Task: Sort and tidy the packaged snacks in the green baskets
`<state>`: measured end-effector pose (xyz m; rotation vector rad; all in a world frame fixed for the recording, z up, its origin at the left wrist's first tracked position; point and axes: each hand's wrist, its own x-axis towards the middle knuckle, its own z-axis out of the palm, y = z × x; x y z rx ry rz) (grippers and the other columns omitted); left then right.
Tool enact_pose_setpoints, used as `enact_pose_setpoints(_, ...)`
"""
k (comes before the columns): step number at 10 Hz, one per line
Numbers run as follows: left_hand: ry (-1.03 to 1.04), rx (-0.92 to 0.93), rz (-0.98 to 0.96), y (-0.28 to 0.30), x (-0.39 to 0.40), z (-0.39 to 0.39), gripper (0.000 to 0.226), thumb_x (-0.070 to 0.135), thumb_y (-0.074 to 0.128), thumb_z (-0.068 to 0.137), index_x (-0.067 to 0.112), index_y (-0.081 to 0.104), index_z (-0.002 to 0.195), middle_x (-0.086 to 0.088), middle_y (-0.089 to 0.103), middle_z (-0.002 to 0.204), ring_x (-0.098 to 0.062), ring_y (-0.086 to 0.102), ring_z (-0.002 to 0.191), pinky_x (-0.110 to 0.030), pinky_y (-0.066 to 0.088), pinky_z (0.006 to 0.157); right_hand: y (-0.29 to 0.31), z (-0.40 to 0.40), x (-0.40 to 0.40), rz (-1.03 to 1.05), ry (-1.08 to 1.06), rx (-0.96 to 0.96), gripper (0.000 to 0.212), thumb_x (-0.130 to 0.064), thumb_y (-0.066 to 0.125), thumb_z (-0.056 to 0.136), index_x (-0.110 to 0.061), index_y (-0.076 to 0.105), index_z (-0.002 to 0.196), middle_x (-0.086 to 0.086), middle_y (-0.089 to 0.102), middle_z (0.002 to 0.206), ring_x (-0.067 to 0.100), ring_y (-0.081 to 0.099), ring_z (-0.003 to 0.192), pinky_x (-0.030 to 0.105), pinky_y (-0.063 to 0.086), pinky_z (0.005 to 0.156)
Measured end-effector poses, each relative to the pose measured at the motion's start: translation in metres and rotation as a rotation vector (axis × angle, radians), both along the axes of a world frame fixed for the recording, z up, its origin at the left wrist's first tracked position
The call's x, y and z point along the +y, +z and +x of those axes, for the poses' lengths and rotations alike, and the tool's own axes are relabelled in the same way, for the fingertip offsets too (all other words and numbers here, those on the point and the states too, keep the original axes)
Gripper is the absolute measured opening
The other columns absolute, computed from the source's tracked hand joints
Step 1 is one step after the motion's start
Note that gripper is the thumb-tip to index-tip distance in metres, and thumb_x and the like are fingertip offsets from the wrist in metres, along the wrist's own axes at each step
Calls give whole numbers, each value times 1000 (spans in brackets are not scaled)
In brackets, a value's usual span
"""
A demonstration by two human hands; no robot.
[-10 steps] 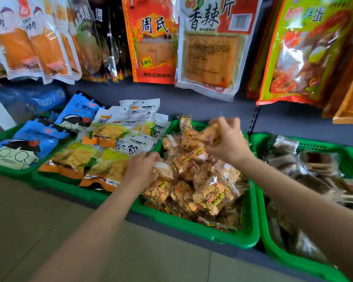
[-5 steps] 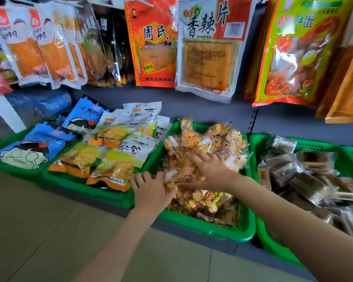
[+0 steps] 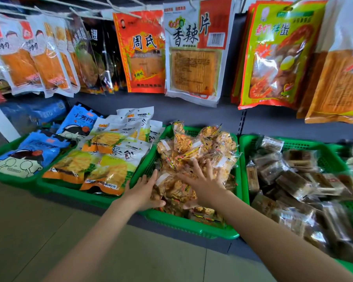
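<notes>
Together, both hands work the heap of small cracker packets [image 3: 200, 147] in the middle green basket [image 3: 192, 228] on the shelf: the right hand [image 3: 204, 184] presses down with fingers spread, while the left hand [image 3: 143, 190], fingers straight, touches the pile's near-left side.

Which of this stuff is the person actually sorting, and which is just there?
In the job: left hand, right hand, cracker packs, middle basket, chip bags, blue bags, brown packs.
Just there: hanging packets, floor.
</notes>
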<state>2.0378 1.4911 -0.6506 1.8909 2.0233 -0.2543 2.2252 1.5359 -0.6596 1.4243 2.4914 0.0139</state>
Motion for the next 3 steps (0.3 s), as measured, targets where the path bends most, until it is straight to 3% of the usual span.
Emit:
enact_pose_setpoints(1,-9,-166,142,15,-1,8,98,51,58,85,30,-14,148,-4,-4,158,-25,8,145,-44,10,116,18,12,-6,-100,30,236,92,-62,57,78,-45,-3,146,4,-30,152,40,-25,138,67,-2,107)
enact_pose_setpoints(2,-41,-339,365,33,-7,23,77,35,57,90,25,9,150,1,15,157,-18,25,141,-32,25,112,48,44,-17,-75,34,349,74,-56,51,86,-43,10,146,-3,-15,156,30,-15,143,60,3,113)
enact_pose_setpoints(3,-95,-412,625,53,-16,46,63,26,53,93,25,22,147,7,28,152,-12,34,135,-23,28,107,79,94,-28,49,13,520,63,-42,55,89,-35,25,143,-2,9,155,25,9,143,45,19,115)
